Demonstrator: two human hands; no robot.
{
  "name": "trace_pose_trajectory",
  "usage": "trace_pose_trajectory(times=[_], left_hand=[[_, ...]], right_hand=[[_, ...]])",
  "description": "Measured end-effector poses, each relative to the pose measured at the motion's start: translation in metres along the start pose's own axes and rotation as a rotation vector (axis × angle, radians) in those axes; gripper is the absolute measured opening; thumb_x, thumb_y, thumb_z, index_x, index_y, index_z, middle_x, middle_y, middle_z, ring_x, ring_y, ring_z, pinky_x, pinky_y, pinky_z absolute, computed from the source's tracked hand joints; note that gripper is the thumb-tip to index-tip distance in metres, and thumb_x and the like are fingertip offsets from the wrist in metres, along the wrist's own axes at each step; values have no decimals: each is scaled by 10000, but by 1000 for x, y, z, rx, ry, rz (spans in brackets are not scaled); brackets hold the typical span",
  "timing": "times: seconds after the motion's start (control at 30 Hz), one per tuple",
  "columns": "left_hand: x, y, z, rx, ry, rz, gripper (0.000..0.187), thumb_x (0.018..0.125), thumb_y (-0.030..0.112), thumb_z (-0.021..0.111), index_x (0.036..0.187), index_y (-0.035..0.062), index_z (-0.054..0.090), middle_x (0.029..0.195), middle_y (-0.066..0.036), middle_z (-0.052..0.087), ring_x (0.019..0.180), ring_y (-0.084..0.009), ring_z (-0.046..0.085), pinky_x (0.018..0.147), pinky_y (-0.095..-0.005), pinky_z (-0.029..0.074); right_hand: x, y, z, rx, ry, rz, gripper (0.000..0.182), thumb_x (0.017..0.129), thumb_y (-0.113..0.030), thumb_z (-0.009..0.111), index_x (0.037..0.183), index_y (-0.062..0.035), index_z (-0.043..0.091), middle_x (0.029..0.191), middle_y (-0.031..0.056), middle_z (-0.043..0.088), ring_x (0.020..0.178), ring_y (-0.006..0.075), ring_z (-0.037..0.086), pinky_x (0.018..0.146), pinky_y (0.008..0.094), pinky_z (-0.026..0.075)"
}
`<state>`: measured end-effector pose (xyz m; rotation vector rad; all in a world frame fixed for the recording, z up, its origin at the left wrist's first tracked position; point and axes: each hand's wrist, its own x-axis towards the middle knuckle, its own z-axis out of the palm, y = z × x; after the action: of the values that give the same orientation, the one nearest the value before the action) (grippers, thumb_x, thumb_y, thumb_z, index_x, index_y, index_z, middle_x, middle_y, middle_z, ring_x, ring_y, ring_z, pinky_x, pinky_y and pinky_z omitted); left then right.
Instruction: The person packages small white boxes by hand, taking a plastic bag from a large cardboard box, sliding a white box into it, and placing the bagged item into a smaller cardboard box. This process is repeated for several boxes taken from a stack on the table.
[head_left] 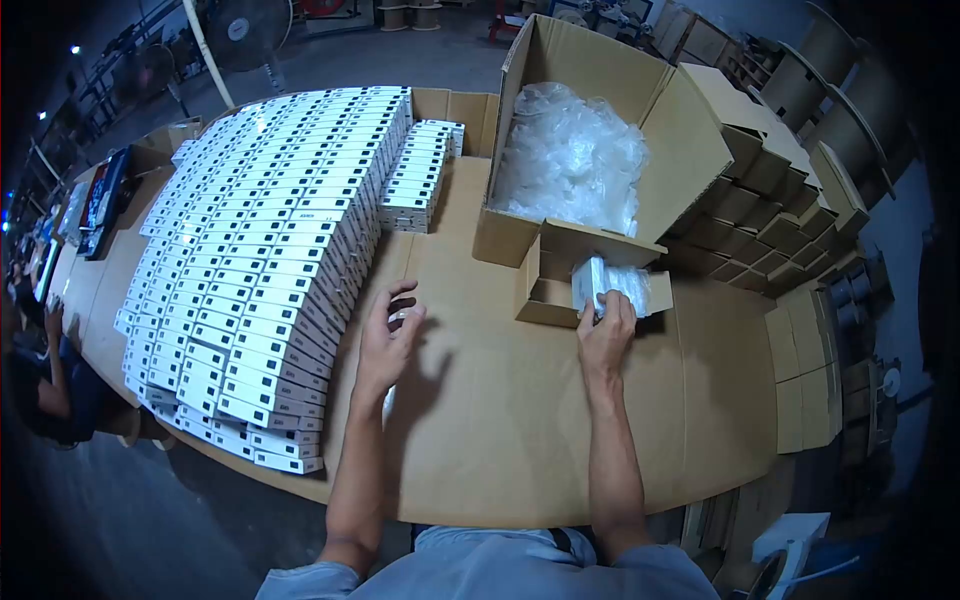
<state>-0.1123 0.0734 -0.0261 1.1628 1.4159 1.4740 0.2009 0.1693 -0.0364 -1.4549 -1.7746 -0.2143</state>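
My right hand [606,335] reaches into a small open cardboard box [548,309], its fingers closed on the near end of a white box [590,283]. Clear plastic wrap [628,286] lies right beside that white box, inside the same carton. Over the cardboard-covered table hovers my left hand [388,335], fingers apart and curved, holding nothing. To its left rise tall rows of stacked white boxes [270,250], each with a small dark square on its end.
A large open carton [690,150] full of crumpled clear plastic [570,160] stands behind the small one. Brown cartons [770,190] are piled at right, with more [803,370] along the right edge. A shorter white stack [418,175] sits at the back. Another person's arm [55,370] shows far left.
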Motion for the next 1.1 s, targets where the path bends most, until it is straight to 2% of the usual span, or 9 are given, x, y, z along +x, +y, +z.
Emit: trace_pose_trajectory(times=[0.17, 0.33, 0.53, 0.67, 0.73, 0.83, 0.9, 0.93, 1.1], left_hand=[[18, -4, 9, 106, 62, 43, 377, 983, 182, 662, 1323, 39, 587, 1196, -129, 624, 1056, -202, 639, 885, -353, 550], [62, -2, 22, 423, 205, 169, 367, 920, 164, 696, 1238, 1, 613, 1199, -205, 608, 1076, -340, 623, 916, -421, 533], [110, -30, 19, 796, 275, 308, 650, 896, 100, 666, 1464, -24, 374, 1163, -274, 558, 1053, -446, 589, 910, -492, 502], [131, -45, 13, 834, 196, 241, 761, 916, 108, 636, 1588, 107, 278, 1136, -307, 526, 998, -481, 597, 869, -528, 519], [139, -43, 12, 874, 143, 186, 758, 915, 94, 639, 1589, 147, 297, 1105, -285, 540, 961, -469, 604, 857, -520, 528], [133, -50, 8, 807, 179, 273, 690, 911, 59, 646, 1537, 123, 364, 1103, -270, 570, 981, -464, 617, 852, -511, 535], [129, -60, 8, 678, 255, 328, 617, 893, 67, 658, 1463, 105, 426, 1097, -272, 576, 950, -479, 621, 835, -551, 522], [127, -62, 7, 633, 290, 295, 591, 876, 48, 680, 1420, 96, 455, 1112, -277, 641, 980, -430, 668, 842, -484, 545], [111, -45, 9, 484, 279, 16, 439, 863, 92, 707, 1272, 46, 555, 1029, -241, 691, 873, -306, 722, 842, -423, 560]], right_hand=[[8, -6, 4, -1, -10, 66, 144, 790, 25, 732, 861, 45, 608, 885, 208, 645, 842, 412, 634, 763, 490, 499], [16, -21, -1, -24, -82, 245, 140, 776, -9, 745, 859, 44, 646, 908, 224, 620, 913, 441, 625, 837, 511, 490], [2, -9, 4, -43, -41, 228, 138, 886, -108, 721, 911, 26, 702, 1312, 226, 584, 1157, 428, 570, 1029, 498, 443], [-5, -15, -26, -233, -311, 178, 398, 950, -270, 658, 1301, -85, 665, 1581, 207, 371, 1468, 436, 310, 1198, 629, 197], [-7, -28, -41, -233, -432, 191, 575, 940, -294, 655, 1477, -121, 545, 1643, 195, 282, 1523, 438, 212, 1212, 643, 132], [-26, -12, -49, -119, -271, 177, 762, 892, -279, 673, 1580, -131, 382, 1665, 188, 243, 1525, 450, 201, 1215, 628, 130], [-31, -2, -58, -62, -286, 163, 790, 850, -239, 670, 1576, -111, 385, 1653, 200, 267, 1514, 457, 225, 1208, 627, 148], [-33, -1, -61, -47, -304, 158, 779, 850, -229, 663, 1570, -105, 394, 1645, 204, 281, 1508, 458, 238, 1206, 622, 155], [-33, -19, -71, 186, -355, 112, 646, 816, -113, 660, 1445, -44, 526, 1527, 233, 439, 1416, 462, 382, 1181, 565, 267]])
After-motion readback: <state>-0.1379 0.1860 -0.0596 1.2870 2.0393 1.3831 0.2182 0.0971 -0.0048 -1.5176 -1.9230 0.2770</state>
